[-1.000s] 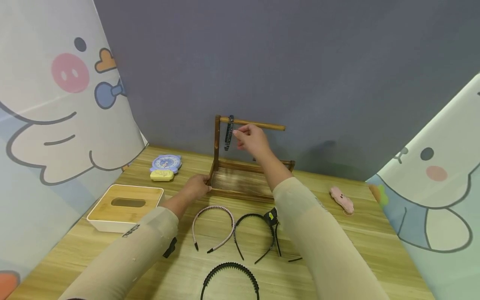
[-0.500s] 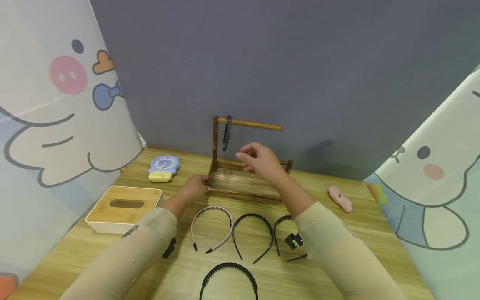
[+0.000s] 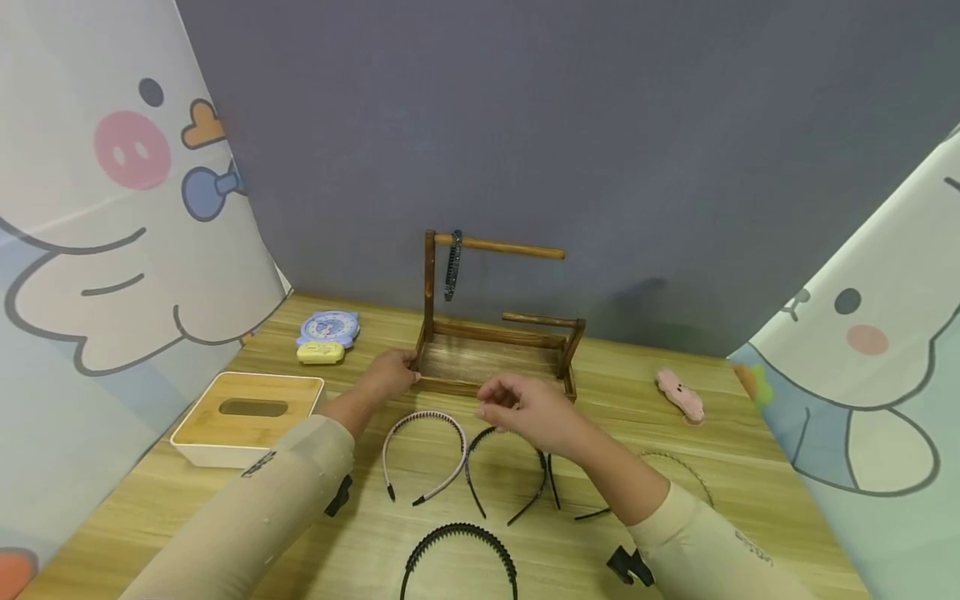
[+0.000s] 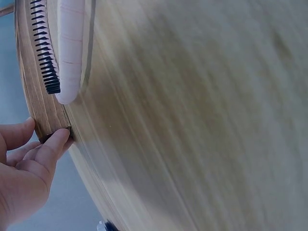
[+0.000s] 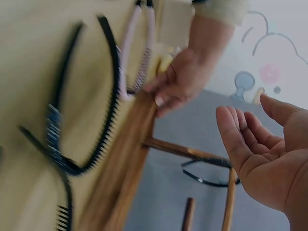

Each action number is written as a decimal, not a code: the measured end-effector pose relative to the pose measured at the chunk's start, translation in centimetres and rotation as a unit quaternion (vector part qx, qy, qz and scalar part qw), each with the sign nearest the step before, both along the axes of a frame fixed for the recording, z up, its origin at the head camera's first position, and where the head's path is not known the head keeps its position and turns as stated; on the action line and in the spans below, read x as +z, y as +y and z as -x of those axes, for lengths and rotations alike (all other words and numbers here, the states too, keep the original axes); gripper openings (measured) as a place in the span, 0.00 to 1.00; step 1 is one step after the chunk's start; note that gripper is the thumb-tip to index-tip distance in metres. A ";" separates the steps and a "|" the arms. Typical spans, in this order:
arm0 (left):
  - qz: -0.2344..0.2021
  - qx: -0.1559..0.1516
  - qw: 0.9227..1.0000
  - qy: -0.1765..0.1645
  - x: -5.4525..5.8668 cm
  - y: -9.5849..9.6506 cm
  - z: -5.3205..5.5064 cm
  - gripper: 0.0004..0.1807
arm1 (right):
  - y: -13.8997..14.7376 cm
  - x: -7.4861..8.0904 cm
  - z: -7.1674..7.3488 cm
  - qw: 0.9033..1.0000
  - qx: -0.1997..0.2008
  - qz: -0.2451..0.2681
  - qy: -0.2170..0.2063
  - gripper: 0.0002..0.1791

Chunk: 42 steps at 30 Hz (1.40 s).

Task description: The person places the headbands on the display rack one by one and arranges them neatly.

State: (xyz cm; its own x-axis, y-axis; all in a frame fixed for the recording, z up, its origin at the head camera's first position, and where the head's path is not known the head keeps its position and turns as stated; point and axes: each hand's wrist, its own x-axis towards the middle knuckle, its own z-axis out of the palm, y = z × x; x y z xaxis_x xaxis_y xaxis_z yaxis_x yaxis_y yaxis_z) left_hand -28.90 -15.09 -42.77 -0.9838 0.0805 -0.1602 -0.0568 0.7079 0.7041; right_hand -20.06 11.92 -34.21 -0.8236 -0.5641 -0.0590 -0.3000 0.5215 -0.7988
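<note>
My left hand (image 3: 386,379) grips the front left corner of a wooden rack (image 3: 457,387), thumb and fingers either side of its end in the left wrist view. A dark headband (image 3: 452,271) hangs near the post on the rack's upper rod. My right hand (image 3: 532,412), with loosely bent fingers and nothing in them, hovers over a dark headband (image 3: 468,475) on the table. Beside that one lies a pink headband (image 3: 429,414), and a black toothed headband (image 3: 460,528) lies nearer to me. My right forearm partly covers another black headband (image 3: 553,483) and a thin braided one (image 3: 696,475).
A white tissue box with a wooden lid (image 3: 300,392) stands at the left. Behind it are a blue clock-like object (image 3: 330,327) and a small yellow object (image 3: 321,353). A pink cloud-shaped item (image 3: 681,397) lies at the right. A grey backdrop (image 3: 480,125) rises behind the rack.
My right hand has left the headband hanging on the upper rod and come down toward the headbands on the table. The left hand stays on the rack's corner.
</note>
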 end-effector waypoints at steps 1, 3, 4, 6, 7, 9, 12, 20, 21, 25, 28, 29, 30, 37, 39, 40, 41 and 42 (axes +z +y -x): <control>0.000 0.001 1.000 0.000 0.0 0.0 0.0 0.30 | 0.1 -0.5 -0.5 1.000 0.007 -0.011 0.001 0.16; 0.003 -0.001 1.000 0.001 -0.1 0.0 0.1 0.30 | 0.4 -1.5 -1.6 0.999 0.020 -0.038 0.015 0.16; 0.005 -0.001 1.000 0.002 -0.1 0.0 0.1 0.30 | 0.5 -1.9 -2.0 0.998 0.027 -0.050 0.023 0.16; 0.005 0.000 1.000 0.002 -0.2 0.1 0.2 0.30 | 0.7 -2.6 -2.9 0.995 0.040 -0.075 0.042 0.15; 0.005 0.000 1.000 0.002 -0.2 0.1 0.2 0.30 | 0.8 -3.0 -3.3 0.994 0.048 -0.088 0.051 0.15; 0.002 0.002 1.000 -0.001 -0.1 0.1 0.1 0.30 | 1.0 -3.6 -4.1 0.990 0.064 -0.106 0.064 0.13; -0.003 0.002 1.000 -0.004 0.0 0.1 0.0 0.30 | 1.3 -4.5 -5.2 0.982 0.089 -0.141 0.084 0.11; 0.004 -0.001 1.000 0.004 -0.1 -0.1 -0.1 0.30 | 2.0 -6.4 -7.0 0.963 0.121 -0.212 0.111 0.11; 0.005 -0.001 1.000 0.004 -0.2 -0.2 0.0 0.30 | 2.0 -6.5 -7.2 0.963 0.122 -0.215 0.109 0.11; 0.005 -0.004 1.000 0.007 -0.2 -0.2 0.1 0.30 | 2.0 -6.9 -7.6 0.959 0.128 -0.230 0.105 0.11; 0.004 -0.001 1.000 0.008 -0.2 -0.3 0.1 0.30 | 1.9 -7.1 -7.8 0.953 0.137 -0.245 0.111 0.11; 0.003 -0.001 1.000 0.008 -0.2 -0.3 0.1 0.30 | 1.9 -7.2 -7.8 0.951 0.141 -0.250 0.117 0.11; 0.002 0.001 1.000 0.007 -0.1 -0.2 0.1 0.30 | 1.9 -7.3 -7.8 0.949 0.144 -0.255 0.121 0.10; 0.006 -0.001 1.000 0.008 0.0 -0.2 0.1 0.30 | 1.9 -7.7 -7.7 0.943 0.148 -0.272 0.124 0.10; 0.007 -0.002 1.000 0.008 0.0 -0.2 0.1 0.30 | 1.8 -7.8 -7.6 0.941 0.146 -0.279 0.127 0.11; 0.007 -0.002 1.000 0.008 0.0 -0.1 0.1 0.30 | 1.8 -7.8 -7.6 0.940 0.145 -0.281 0.126 0.11; 0.008 -0.002 1.000 0.008 0.0 -0.1 0.1 0.30 | 1.8 -7.8 -7.6 0.940 0.145 -0.283 0.125 0.11; 0.011 -0.004 1.000 0.009 0.0 -0.1 0.2 0.30 | 1.8 -7.9 -7.6 0.939 0.145 -0.285 0.125 0.12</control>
